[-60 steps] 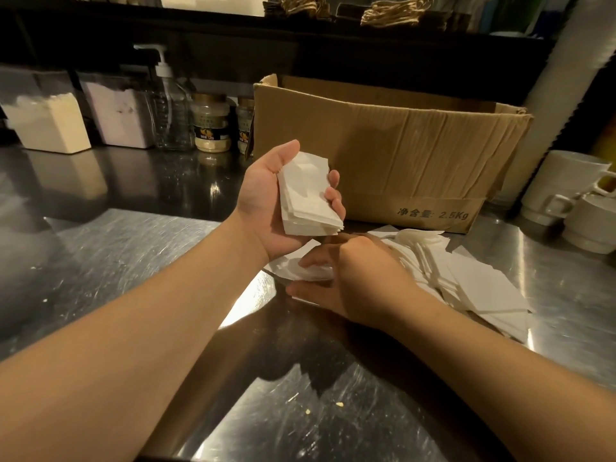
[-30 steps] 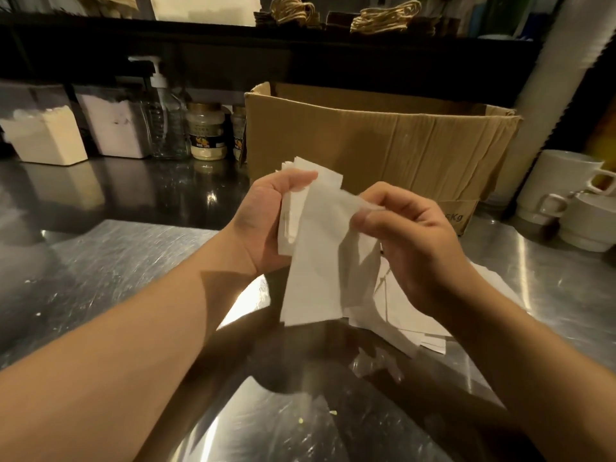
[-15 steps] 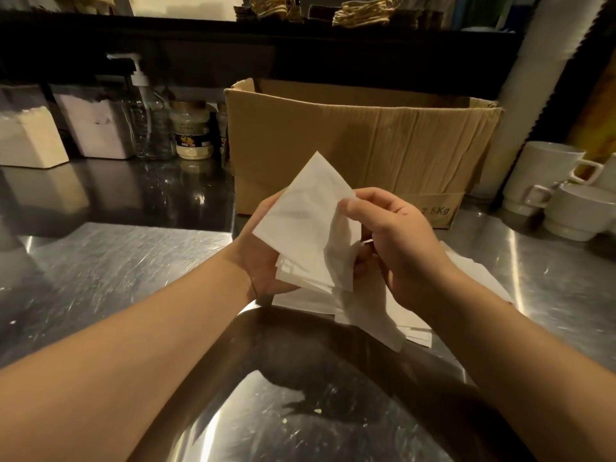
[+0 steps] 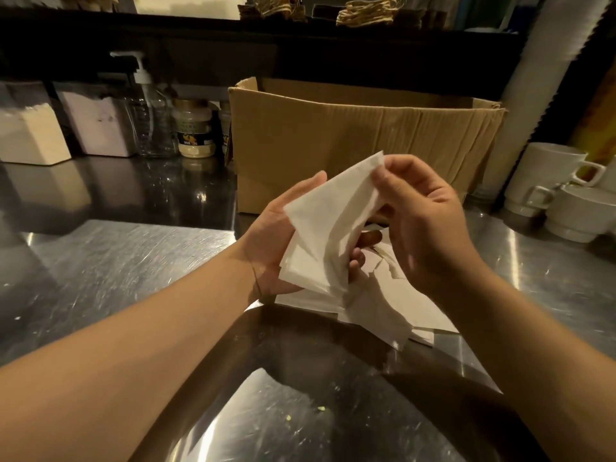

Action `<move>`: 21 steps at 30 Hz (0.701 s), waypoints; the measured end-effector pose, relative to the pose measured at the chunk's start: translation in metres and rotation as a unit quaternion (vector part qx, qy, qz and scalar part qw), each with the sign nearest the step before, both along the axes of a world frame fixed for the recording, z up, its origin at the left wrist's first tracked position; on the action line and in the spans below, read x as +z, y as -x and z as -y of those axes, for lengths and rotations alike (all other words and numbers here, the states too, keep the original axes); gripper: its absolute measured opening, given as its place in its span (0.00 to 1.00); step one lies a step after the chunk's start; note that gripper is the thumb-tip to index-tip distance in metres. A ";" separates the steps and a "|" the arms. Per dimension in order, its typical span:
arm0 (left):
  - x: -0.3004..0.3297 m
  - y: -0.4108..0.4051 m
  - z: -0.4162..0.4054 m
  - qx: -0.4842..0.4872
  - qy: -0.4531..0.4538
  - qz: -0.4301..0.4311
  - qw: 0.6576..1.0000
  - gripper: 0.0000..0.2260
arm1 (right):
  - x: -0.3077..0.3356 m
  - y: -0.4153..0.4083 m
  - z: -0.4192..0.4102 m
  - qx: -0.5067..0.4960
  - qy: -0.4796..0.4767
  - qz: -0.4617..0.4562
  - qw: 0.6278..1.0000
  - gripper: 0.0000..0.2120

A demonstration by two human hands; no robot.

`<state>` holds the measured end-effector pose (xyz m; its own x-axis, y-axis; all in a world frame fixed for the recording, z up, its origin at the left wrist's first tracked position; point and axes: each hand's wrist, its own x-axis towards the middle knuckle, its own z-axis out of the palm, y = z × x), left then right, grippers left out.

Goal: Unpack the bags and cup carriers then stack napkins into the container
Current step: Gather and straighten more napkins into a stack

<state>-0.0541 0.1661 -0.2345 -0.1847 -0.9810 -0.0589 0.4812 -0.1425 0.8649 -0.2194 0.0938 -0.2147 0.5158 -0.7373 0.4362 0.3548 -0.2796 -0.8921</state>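
My left hand (image 4: pixel 270 238) cradles a small stack of white napkins (image 4: pixel 310 265) above the steel counter. My right hand (image 4: pixel 423 225) pinches the top corner of one white napkin (image 4: pixel 336 208) that lies across that stack. Under both hands a loose pile of napkins (image 4: pixel 383 311) is spread on the counter. Two clear containers holding napkins stand at the back left, one (image 4: pixel 30 138) leftmost and another (image 4: pixel 100 128) beside it.
An open cardboard box (image 4: pixel 350 135) stands right behind my hands. A pump bottle (image 4: pixel 150 121) and a jar (image 4: pixel 195 131) sit left of it. White mugs (image 4: pixel 560 191) cluster at the right edge. The steel counter (image 4: pixel 110 261) stretches left and forward.
My right hand picked a napkin off the counter pile, lifted it and laid it against the stack in my left hand. Its pinch has risen to the napkin's top corner.
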 end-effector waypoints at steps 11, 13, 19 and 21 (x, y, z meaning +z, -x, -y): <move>0.002 -0.002 0.007 0.038 -0.056 -0.001 0.998 0.29 | 0.008 0.008 0.007 0.028 -0.003 -0.074 0.997 0.04; 0.000 -0.002 0.007 0.053 -0.039 0.015 0.998 0.24 | 0.004 0.002 0.005 -0.006 0.025 -0.103 0.994 0.03; -0.001 0.004 0.008 0.043 -0.035 0.012 0.998 0.23 | -0.007 -0.006 0.000 -0.092 0.006 -0.116 0.989 0.03; -0.002 0.004 0.009 0.023 -0.029 0.000 0.999 0.27 | -0.007 -0.007 -0.003 -0.086 -0.041 -0.101 0.990 0.03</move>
